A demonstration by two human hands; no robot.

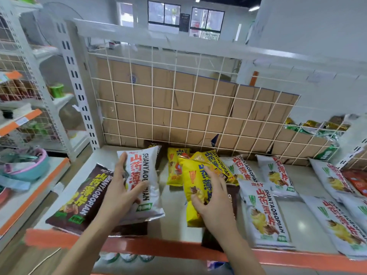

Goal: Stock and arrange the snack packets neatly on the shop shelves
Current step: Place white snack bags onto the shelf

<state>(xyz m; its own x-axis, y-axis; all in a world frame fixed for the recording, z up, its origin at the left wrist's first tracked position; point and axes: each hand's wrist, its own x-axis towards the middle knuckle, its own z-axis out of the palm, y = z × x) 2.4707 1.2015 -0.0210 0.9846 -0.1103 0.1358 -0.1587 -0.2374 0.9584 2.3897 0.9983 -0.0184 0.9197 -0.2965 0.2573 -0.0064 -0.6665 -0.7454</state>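
Grip status: left hand [123,187] holds the white packet [144,175] left of centre; right hand [210,197] clutches the yellow packet [195,181] at frame centre. Both long axes run up-frame toward the back of the shelf [172,205].

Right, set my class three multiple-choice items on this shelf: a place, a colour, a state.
1. The dark brown packet lies: A) at the shelf's left end B) at its right end C) on the floor
2. The right hand grips: A) a blue packet B) a yellow packet C) a black packet
3. The left hand is: A) flat B) pointing C) gripping a white packet
Answers: A, it lies left of both hands; B, fingers curl round yellow foil; C, thumb and fingers wrap it.
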